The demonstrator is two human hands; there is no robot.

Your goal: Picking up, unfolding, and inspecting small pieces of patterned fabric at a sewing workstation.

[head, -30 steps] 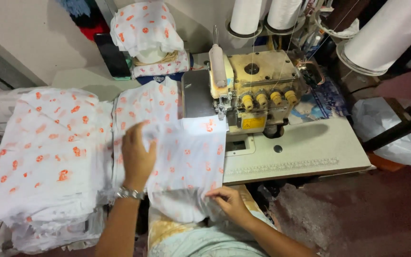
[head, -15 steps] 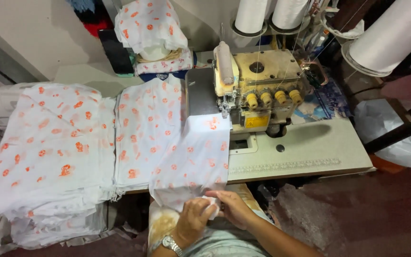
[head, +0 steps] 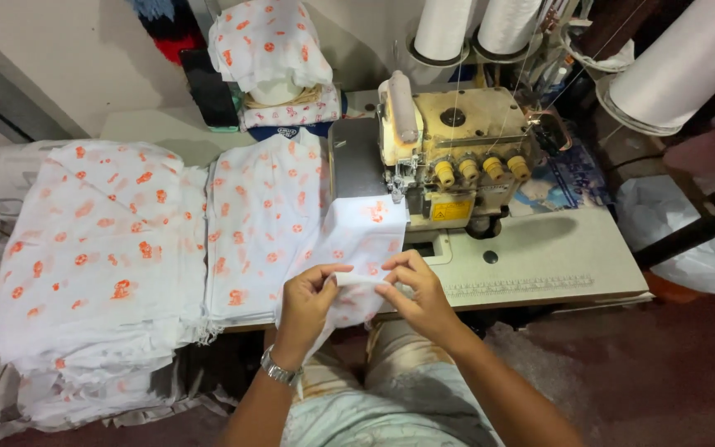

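Two hands at the table edge: left hand and right hand. One overlock sewing machine with three yellow tension knobs. Three white thread cones in view. Two flat stacks of orange-printed white fabric. One wristwatch.

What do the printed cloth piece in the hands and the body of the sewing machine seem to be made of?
Cloth piece: thin woven fabric, probably cotton, matte; it folds and drapes softly under both hands.
Sewing machine: painted metal, as it looks; a hard cream casing with worn, stained patches.
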